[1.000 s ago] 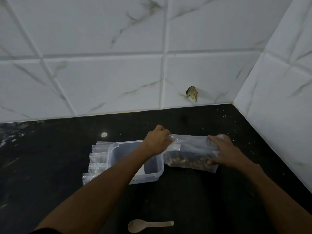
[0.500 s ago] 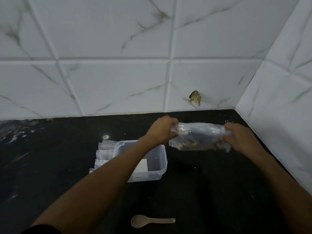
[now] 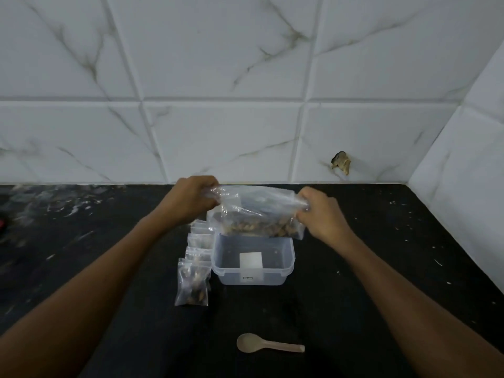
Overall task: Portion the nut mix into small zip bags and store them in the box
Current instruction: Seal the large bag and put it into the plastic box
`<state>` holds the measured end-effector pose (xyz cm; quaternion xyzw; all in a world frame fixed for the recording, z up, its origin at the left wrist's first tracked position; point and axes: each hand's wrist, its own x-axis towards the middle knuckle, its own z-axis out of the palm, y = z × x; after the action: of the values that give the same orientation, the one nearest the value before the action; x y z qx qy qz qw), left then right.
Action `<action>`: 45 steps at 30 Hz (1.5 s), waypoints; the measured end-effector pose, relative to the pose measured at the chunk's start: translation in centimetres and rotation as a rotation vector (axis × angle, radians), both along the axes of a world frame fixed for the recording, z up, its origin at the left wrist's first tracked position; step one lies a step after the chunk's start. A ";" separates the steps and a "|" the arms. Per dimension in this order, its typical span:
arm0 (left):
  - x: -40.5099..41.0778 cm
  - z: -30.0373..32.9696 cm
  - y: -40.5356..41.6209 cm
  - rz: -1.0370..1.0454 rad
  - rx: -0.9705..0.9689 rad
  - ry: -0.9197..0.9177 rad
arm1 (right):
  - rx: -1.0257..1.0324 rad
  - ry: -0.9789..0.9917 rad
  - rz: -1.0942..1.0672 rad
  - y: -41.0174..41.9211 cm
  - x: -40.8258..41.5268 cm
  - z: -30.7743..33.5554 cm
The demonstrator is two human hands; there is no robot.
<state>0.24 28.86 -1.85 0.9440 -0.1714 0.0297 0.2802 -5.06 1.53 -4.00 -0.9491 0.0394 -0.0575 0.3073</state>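
Over counter [image 3: 109, 268], hands [image 3: 191, 199] gripping bag [image 3: 259, 214] ends

Left hand [image 3: 192, 199] and right hand [image 3: 319, 214] raised, fingers pinched.

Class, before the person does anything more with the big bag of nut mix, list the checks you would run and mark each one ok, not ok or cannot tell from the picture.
1. Both hands have a grip on the big bag: left hand and right hand pinch its top corners. Ok.
2. Big bag's zip closed: cannot tell.
3. Box open and upright below the bag: ok.
4. Small zip bags filled: the nearest holds nuts; those behind, cannot tell.
5. Small bags stored in the box: not ok, they lie on the counter beside it.
6. Spoon at hand: ok, lying near the counter's front.
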 end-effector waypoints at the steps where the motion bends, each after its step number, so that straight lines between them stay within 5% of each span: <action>1: -0.1 -0.8 0.5 0.025 -0.012 0.019 | 0.008 0.012 0.007 0.5 0.2 -0.8; 14: -0.9 -7.0 0.8 -0.005 -0.114 0.101 | 0.056 0.064 0.013 1.2 1.1 -6.3; 24: 0.0 -7.4 -0.9 -0.203 0.473 0.013 | -0.744 -0.006 0.262 1.8 1.1 -7.0; 29: 0.1 -8.1 -1.9 -0.217 0.594 -0.098 | -0.602 0.053 0.273 2.1 1.8 -6.8; 33: 0.7 -8.4 -1.0 -0.160 0.407 -0.045 | -0.521 0.120 0.283 2.1 2.6 -6.6; 41: 1.1 -9.1 -1.1 -0.175 0.356 0.116 | -0.578 0.157 0.259 2.5 2.3 -7.6; 45: 1.9 -9.2 -2.2 -0.142 0.529 0.133 | -0.728 0.125 0.204 2.7 3.0 -7.4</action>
<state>2.15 26.63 -11.03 0.9699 -0.2199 -0.0978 0.0363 -2.06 4.19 -11.38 -0.9968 -0.0598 0.0211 -0.0488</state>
